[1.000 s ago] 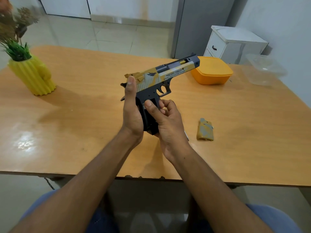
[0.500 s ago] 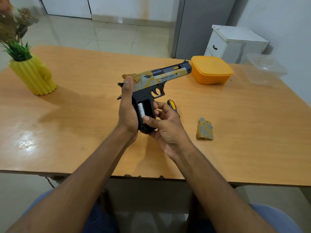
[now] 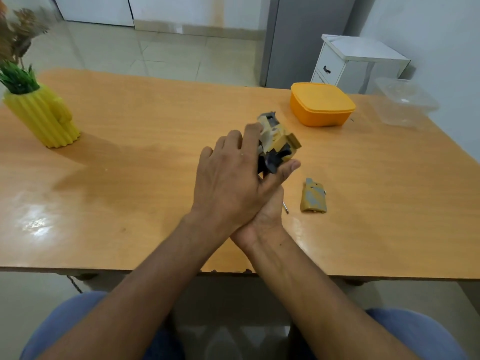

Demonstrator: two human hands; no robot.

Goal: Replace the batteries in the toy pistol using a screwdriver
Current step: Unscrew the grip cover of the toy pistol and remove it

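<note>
Above the table (image 3: 155, 141), left hand (image 3: 228, 183) gripping toy pistol (image 3: 275, 141), over right hand (image 3: 265, 219).

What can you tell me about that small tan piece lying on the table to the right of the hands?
The cover piece is a small, roughly rectangular plastic-looking panel, tan with grey camouflage blotches matching the toy pistol. One end is narrower and notched; a small tab sticks out on its right edge. It lies flat on the wooden table, apart from both hands, with nothing touching it. A thin metal screwdriver tip lies just to its left.
</note>
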